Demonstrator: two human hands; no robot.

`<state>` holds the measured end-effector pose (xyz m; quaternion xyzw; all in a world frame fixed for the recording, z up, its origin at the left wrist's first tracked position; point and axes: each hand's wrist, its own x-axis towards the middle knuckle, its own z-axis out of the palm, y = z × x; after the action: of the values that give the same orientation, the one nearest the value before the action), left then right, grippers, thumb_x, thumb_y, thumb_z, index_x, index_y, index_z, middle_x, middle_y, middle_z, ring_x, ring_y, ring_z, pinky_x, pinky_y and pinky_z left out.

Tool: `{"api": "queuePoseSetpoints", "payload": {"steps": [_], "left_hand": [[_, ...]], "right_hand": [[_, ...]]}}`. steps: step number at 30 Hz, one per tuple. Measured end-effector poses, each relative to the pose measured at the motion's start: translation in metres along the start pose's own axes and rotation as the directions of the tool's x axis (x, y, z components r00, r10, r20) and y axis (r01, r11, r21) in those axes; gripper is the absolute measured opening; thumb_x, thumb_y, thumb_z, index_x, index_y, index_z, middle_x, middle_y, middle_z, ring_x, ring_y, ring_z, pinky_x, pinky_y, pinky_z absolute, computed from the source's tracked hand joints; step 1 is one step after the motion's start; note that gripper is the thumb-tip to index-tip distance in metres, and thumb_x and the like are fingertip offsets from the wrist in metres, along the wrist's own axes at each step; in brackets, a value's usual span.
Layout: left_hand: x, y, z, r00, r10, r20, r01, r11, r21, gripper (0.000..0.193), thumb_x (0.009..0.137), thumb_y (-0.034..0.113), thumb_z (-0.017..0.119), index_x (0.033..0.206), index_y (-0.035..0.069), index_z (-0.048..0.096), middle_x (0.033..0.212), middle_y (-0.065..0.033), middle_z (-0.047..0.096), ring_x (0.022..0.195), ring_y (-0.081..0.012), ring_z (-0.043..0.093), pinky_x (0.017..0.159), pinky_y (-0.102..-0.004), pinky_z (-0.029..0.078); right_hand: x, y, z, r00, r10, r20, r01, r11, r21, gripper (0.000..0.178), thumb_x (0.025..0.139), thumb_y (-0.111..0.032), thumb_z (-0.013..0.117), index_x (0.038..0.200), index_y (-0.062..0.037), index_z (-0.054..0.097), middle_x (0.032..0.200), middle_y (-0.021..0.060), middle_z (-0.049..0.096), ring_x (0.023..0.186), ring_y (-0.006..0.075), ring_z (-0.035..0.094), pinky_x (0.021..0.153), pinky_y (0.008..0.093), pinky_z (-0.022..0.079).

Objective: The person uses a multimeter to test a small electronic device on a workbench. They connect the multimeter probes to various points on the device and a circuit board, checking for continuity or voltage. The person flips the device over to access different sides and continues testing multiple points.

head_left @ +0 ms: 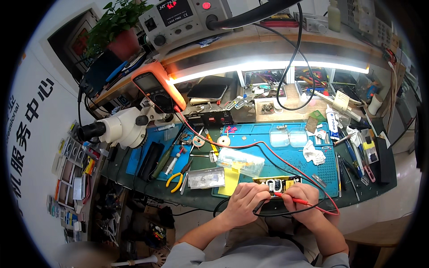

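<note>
Near the bench's front edge lies a small open circuit board [292,182] with white and dark components and yellow parts. My left hand [245,204] is closed around a black test probe [258,206] at the board's left side. From the right, my right hand [303,201] grips a red test probe [298,201], its tip pointing left at the board. Whether either tip touches the board is hidden by my fingers. Red and black leads run up to an orange multimeter [156,85] that leans at the back left.
A blue work mat [286,156] covers much of the bench. Left of the board lie a yellow note [229,181], a clear plastic box [241,161] and yellow-handled pliers [175,179]. A white microscope [118,127] stands at left. Several tools and a glue tube [332,121] lie at right.
</note>
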<state>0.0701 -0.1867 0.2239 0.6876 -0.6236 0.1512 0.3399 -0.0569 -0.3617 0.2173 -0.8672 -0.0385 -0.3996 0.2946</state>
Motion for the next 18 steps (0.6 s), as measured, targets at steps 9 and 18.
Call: {"api": "queuePoseSetpoints", "payload": {"steps": [9,18], "left_hand": [[-0.0002,0.0010,-0.0007,1.000,-0.001,0.007,0.001,1.000,0.005,0.028,0.079,0.007,0.069,0.104,0.011,0.057,0.112,-0.0020,0.061,0.101,-0.0223,0.058,0.085,-0.0351,0.043],[-0.0008,0.0020,-0.0004,1.000,0.007,0.007,-0.007,1.000,0.022,0.028,0.079,0.007,0.068,0.104,0.011,0.057,0.111,-0.0024,0.061,0.101,-0.0221,0.058,0.085,-0.0352,0.043]], "right_hand": [[0.0017,-0.0019,-0.0010,1.000,0.001,0.005,-0.001,1.000,-0.014,0.012,0.082,-0.013,0.073,0.084,-0.0089,0.062,0.069,0.0082,0.061,0.055,0.0266,0.060,0.048,0.0364,0.045],[0.0005,0.0005,-0.0002,1.000,-0.020,0.007,0.020,1.000,-0.017,0.012,0.082,-0.013,0.073,0.083,-0.0084,0.062,0.068,0.0077,0.060,0.054,0.0256,0.059,0.047,0.0357,0.044]]}}
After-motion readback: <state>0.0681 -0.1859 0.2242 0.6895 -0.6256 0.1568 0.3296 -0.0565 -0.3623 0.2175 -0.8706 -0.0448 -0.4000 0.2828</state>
